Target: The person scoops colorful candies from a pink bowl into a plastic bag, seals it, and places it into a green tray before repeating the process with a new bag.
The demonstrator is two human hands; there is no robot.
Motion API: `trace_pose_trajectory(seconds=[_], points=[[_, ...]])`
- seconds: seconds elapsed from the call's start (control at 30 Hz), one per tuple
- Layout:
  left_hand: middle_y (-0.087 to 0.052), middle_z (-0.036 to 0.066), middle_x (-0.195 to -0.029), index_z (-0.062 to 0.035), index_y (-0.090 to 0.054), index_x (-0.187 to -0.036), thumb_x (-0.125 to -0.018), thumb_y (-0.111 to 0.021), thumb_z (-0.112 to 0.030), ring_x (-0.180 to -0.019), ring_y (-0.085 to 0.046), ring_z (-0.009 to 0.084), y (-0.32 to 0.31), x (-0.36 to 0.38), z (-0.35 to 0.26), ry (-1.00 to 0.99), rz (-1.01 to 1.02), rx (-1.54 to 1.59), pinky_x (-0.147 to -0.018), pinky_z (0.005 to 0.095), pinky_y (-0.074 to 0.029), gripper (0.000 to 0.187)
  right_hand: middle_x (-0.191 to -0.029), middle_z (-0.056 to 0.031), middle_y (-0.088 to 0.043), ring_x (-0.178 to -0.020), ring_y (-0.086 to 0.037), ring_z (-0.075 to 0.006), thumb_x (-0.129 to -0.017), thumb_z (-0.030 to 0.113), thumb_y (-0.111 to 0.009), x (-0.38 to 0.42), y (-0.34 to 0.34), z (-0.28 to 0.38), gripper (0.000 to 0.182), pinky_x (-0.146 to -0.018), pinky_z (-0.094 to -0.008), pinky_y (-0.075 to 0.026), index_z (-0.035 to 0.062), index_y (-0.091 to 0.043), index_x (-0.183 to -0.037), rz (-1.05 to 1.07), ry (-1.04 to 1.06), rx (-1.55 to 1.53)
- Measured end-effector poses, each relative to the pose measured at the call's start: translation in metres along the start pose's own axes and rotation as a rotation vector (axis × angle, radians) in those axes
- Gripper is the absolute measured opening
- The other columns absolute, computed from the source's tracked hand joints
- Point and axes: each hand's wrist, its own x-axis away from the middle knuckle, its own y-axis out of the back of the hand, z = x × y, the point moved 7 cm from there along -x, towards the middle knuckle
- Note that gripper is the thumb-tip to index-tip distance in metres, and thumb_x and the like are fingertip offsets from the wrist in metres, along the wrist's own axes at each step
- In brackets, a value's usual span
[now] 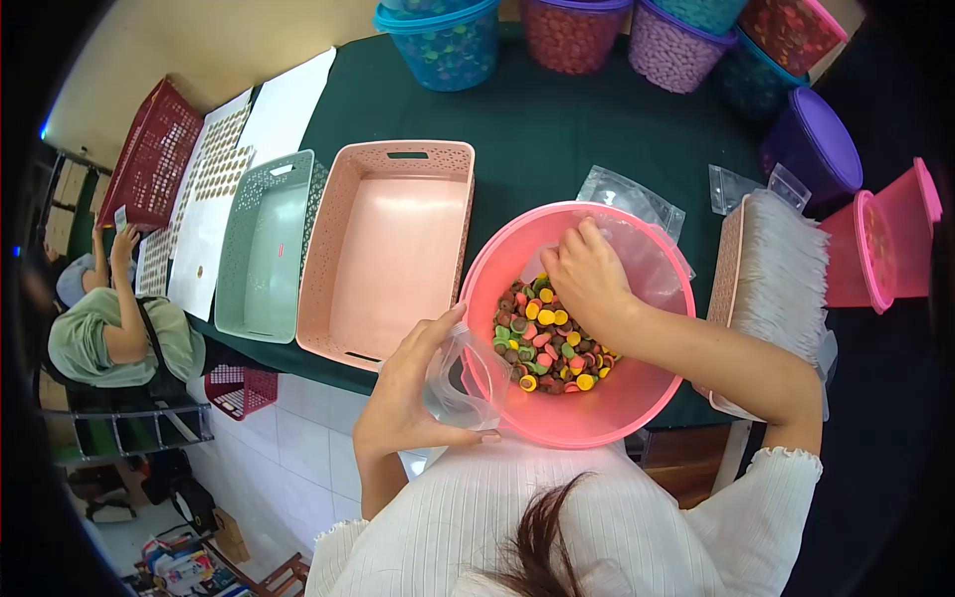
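Left hand (pixel 406 396) holding clear pouch (pixel 462 383); right hand (pixel 589 271) inside pink tub (pixel 637 395), fingers' hold unclear

No words or numbers can be read here. A tiny red sticker (pixel 282 251) is in the green basket (pixel 254 289), but it is too small to read. Down low on the left, there are bright packs (pixel 184 570) in a messy pile. They are too small and blurry to read too.
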Motion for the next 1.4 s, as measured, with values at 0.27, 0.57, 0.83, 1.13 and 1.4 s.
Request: trace_pose_trajectory(seconds=[0.27,0.57,0.83,1.13,1.4], points=[[-0.049,0.011,-0.096,0.0004,-0.037,-0.122,-0.033,-0.081,-0.037,-0.091,-0.048,0.0232,-0.004,-0.003,0.004,0.014,0.022,0.08,-0.083,0.0339,-0.034,0.107,-0.067,-0.0027,-0.057,-0.078,-0.052,-0.0149,-0.071,0.014,-0.05,0.005,0.0,0.003,0.01,-0.075,-0.0299,-0.031,0.0099,-0.054,-0.08,-0.232,0.14,-0.436],[-0.045,0.015,-0.113,0.0026,-0.033,-0.124,-0.03,-0.082,-0.043,-0.105,-0.044,0.0271,-0.004,0.002,0.007,-0.018,0.041,0.029,-0.09,0.0379,-0.031,0.115,-0.067,-0.0014,-0.06,-0.071,-0.054,-0.014,-0.072,0.02,-0.052,0.003,-0.011,0.016,0.011,-0.075,-0.0286,-0.03,0.0111,-0.058,-0.076,-0.027,0.186,-0.28],[-0.045,0.014,-0.111,0.0002,-0.032,-0.125,-0.033,-0.081,-0.036,-0.103,-0.045,0.0263,-0.004,0.002,0.005,0.004,0.03,0.027,-0.089,0.0365,-0.033,0.11,-0.081,-0.0055,-0.061,-0.081,-0.058,-0.0164,-0.073,0.022,-0.056,0.004,-0.03,0.012,0.017,-0.082,-0.0336,-0.033,0.0107,-0.062,-0.085,0.372,0.25,-0.528],[-0.043,0.015,-0.118,0.0003,-0.032,-0.125,-0.029,-0.081,-0.04,-0.105,-0.044,0.0272,-0.007,0.004,0.007,0.046,0.004,0.077,-0.09,0.0383,-0.031,0.115,-0.089,-0.0083,-0.06,-0.086,-0.057,-0.0232,-0.078,0.026,-0.049,0.01,-0.045,0.03,0.027,-0.077,-0.0371,-0.042,0.0067,-0.058,-0.095,0.579,0.347,-0.683],[-0.05,0.012,-0.103,0.0001,-0.033,-0.125,-0.033,-0.081,-0.039,-0.099,-0.047,0.0255,0.004,0.013,0.001,-0.054,-0.012,0.069,-0.087,0.0358,-0.034,0.111,-0.073,-0.0153,-0.059,-0.071,-0.057,-0.0273,-0.078,0.031,-0.047,0.017,-0.009,-0.011,0.032,-0.065,-0.0386,-0.043,0.0019,-0.058,-0.082,0.473,0.216,-1.077]])
